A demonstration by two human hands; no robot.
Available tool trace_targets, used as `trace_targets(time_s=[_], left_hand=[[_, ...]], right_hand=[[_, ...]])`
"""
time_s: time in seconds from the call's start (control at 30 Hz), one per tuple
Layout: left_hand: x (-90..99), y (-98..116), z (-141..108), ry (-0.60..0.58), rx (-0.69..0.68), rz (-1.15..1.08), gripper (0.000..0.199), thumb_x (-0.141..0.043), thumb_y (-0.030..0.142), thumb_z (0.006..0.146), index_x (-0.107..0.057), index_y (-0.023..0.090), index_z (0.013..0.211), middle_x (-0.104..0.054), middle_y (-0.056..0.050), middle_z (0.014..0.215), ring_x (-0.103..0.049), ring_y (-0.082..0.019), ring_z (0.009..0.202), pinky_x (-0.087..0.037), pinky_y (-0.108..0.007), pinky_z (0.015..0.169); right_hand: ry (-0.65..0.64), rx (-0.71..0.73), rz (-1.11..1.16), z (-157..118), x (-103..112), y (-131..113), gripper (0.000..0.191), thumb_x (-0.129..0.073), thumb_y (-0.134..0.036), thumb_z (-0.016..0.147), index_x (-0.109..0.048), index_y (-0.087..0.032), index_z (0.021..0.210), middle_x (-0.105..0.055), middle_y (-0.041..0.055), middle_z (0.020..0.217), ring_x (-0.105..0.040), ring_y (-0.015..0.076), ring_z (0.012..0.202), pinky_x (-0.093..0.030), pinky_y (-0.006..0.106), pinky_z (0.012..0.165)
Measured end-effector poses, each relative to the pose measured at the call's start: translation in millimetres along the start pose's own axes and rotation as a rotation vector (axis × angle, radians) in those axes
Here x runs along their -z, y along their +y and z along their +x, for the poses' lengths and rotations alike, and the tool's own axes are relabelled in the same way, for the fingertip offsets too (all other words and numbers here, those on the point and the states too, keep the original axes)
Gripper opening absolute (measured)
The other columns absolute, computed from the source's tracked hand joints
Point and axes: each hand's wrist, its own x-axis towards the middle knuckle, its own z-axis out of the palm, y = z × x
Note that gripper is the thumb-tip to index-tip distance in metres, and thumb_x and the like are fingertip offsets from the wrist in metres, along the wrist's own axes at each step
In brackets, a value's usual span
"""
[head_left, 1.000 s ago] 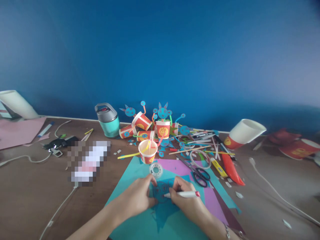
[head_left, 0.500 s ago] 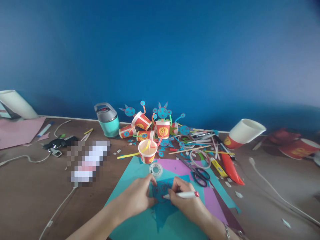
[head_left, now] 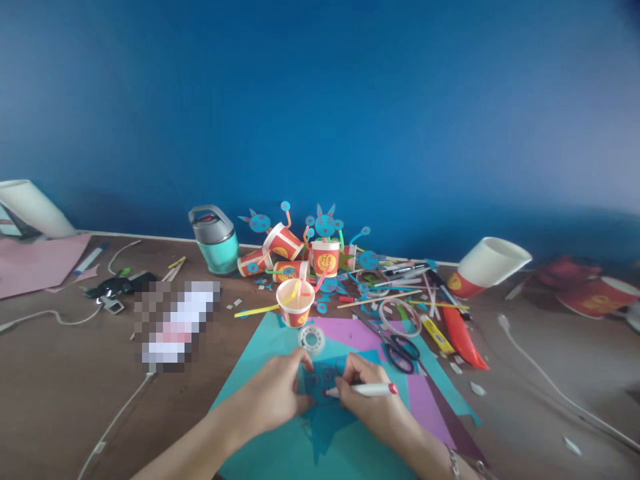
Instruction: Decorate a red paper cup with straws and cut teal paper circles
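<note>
A white marker with a red end [head_left: 373, 390] is gripped in my right hand [head_left: 367, 400], its tip touching a dark blue piece of paper [head_left: 330, 423]. Red circular drawings show on that paper between my hands. My left hand [head_left: 277, 393] rests at the paper's left edge, thumb and forefinger spread apart and pressing on it. Beneath lies a larger turquoise sheet [head_left: 250, 373]. Just above my hands is a clear tape roll [head_left: 311, 339]. Black-handled scissors [head_left: 400, 353] lie right of it, partly on a purple sheet [head_left: 425, 407].
A red paper cup with straws [head_left: 295, 313] stands beyond the tape. Behind it are decorated cups [head_left: 326, 259] and a turquoise flask [head_left: 217, 247]. A yellow glue tube [head_left: 437, 335], straws and pens lie right. A white cable [head_left: 560, 393] crosses the right side; a pixelated object lies left.
The marker tip and my right fingers have shifted very slightly on the blue paper. My left hand has stayed in place.
</note>
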Motion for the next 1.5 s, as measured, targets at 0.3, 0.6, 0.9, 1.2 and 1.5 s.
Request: trace_targets(time_s=[0.3,0.6,0.9,1.2,1.5], left_hand=[[-0.6,-0.5,0.2,0.003,0.004,0.005,0.034,-0.067,0.015,0.070,-0.055,0.022,0.101,-0.039,0.011,0.052,-0.040,-0.012,0.050,-0.024,-0.023,0.049],[0.3,-0.2,-0.9,0.007,-0.016,0.004,0.033,-0.066,0.015,0.069,-0.054,0.022,0.099,-0.037,0.012,0.051,-0.039,-0.012,0.049,-0.023,-0.024,0.048],[0.6,-0.8,-0.3,0.002,-0.010,-0.007,0.034,-0.066,0.015,0.068,-0.054,0.022,0.100,-0.038,0.011,0.051,-0.039,-0.011,0.050,-0.023,-0.024,0.048],[1.7,4.5,-1.7,0.000,0.020,0.013,0.034,-0.066,0.014,0.069,-0.055,0.022,0.100,-0.038,0.011,0.051,-0.039,-0.012,0.050,-0.022,-0.024,0.048],[-1.3,-4.8,1.2,0.020,-0.029,0.007,0.034,-0.066,0.015,0.069,-0.054,0.022,0.100,-0.039,0.011,0.053,-0.039,-0.012,0.050,-0.023,-0.024,0.049]], right_hand=[[0.021,-0.007,0.005,-0.6,0.3,-1.5,0.021,-0.053,-0.024,0.075,-0.038,-0.023,0.060,-0.044,-0.0064,0.054,-0.041,0.0102,0.051,-0.031,0.022,0.048],[0.029,-0.045,0.149,1.7,5.2,-3.6,0.021,-0.051,-0.030,0.077,-0.039,-0.024,0.061,-0.052,-0.0051,0.048,-0.044,0.0106,0.045,-0.033,0.022,0.045],[0.017,-0.022,0.066,1.0,2.7,-2.7,0.022,-0.055,-0.025,0.076,-0.039,-0.023,0.060,-0.049,-0.0063,0.051,-0.044,0.0098,0.048,-0.035,0.021,0.046],[0.025,-0.011,-0.005,1.2,2.3,-3.9,0.021,-0.053,-0.026,0.076,-0.039,-0.023,0.060,-0.047,-0.0055,0.054,-0.046,0.0110,0.051,-0.035,0.021,0.049],[0.035,-0.033,0.064,1.5,2.5,0.8,0.021,-0.053,-0.024,0.077,-0.040,-0.023,0.061,-0.051,-0.0064,0.050,-0.043,0.0099,0.048,-0.033,0.020,0.047]])
